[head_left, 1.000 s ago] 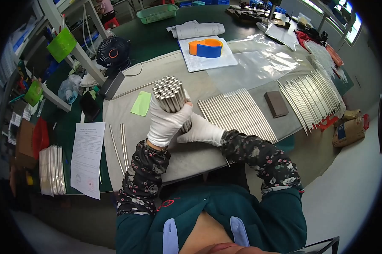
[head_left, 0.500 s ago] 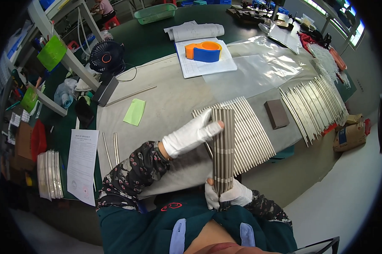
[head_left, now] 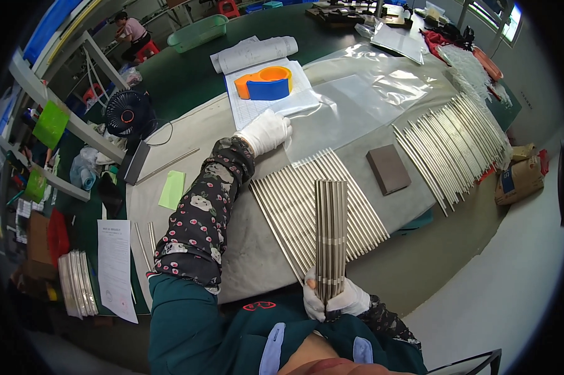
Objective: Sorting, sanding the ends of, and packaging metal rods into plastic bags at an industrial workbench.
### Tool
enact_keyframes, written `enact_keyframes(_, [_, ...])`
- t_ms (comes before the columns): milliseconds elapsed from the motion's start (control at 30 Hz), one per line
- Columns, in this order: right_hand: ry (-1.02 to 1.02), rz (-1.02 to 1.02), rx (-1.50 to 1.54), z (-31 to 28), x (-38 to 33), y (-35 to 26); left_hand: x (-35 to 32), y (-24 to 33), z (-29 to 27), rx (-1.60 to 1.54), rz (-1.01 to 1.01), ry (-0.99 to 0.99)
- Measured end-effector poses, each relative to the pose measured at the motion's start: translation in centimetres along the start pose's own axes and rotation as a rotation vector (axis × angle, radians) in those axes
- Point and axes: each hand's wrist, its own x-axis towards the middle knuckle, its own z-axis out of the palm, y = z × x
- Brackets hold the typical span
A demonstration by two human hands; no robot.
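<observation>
My gloved right hand point(head_left: 335, 300) is wrapped round the lower end of an upright bundle of metal rods point(head_left: 331, 237), close to my body. Pale bands cross the bundle. My gloved left hand point(head_left: 266, 132) reaches over the table with its fingers bunched at the left edge of a clear plastic bag point(head_left: 344, 115), just below a paper pad point(head_left: 247, 112); the fingertips are partly hidden. Behind the bundle, a row of loose metal rods point(head_left: 288, 206) lies side by side on the grey cloth point(head_left: 232, 275).
A tape dispenser point(head_left: 266, 84) sits on the pad. Right of the loose rods are a dark block point(head_left: 388, 169) and a second row of rods point(head_left: 451, 147). A black fan point(head_left: 129, 114), a green note point(head_left: 172, 190) and a printed sheet point(head_left: 114, 269) are on the left. Another person point(head_left: 132, 30) sits far off.
My left hand has left the top of the rod bundle and moved forward and left to the plastic bag, where new bright creases show. My right hand keeps the bundle upright.
</observation>
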Motion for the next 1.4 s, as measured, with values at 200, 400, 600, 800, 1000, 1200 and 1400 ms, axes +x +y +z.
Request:
enact_keyframes(200, [0.028, -0.001, -0.026, 0.2, -0.4, 0.3, -0.8, 1.6, -3.4, -0.159, -0.150, 0.157])
enact_keyframes(400, [-0.049, 0.049, -0.056, 1.0, -0.5, 1.2, -7.0, 2.3, -13.6, -0.339, -0.432, 0.802])
enact_keyframes(600, [-0.134, 0.118, -0.171, 2.6, 0.4, 2.1, -18.5, 3.0, -22.1, -0.075, -0.574, 0.786])
enact_keyframes(800, [-0.154, 0.261, -0.227, 4.3, 1.8, 2.8, -24.0, 2.4, -24.5, -0.021, -0.590, 0.373])
enact_keyframes(1000, [-0.156, 0.303, -0.281, 5.2, 2.3, 3.2, -26.8, -4.0, -28.3, 0.637, -0.662, 0.712])
enact_keyframes(1200, [-0.115, 0.296, -0.331, 5.5, 2.4, 3.0, -25.0, 4.0, -23.6, 0.619, -0.536, 0.665])
enact_keyframes(1400, [-0.052, 0.306, -0.224, 5.2, 2.5, 3.2, -22.3, 17.0, -15.5, -0.154, -0.322, 0.111])
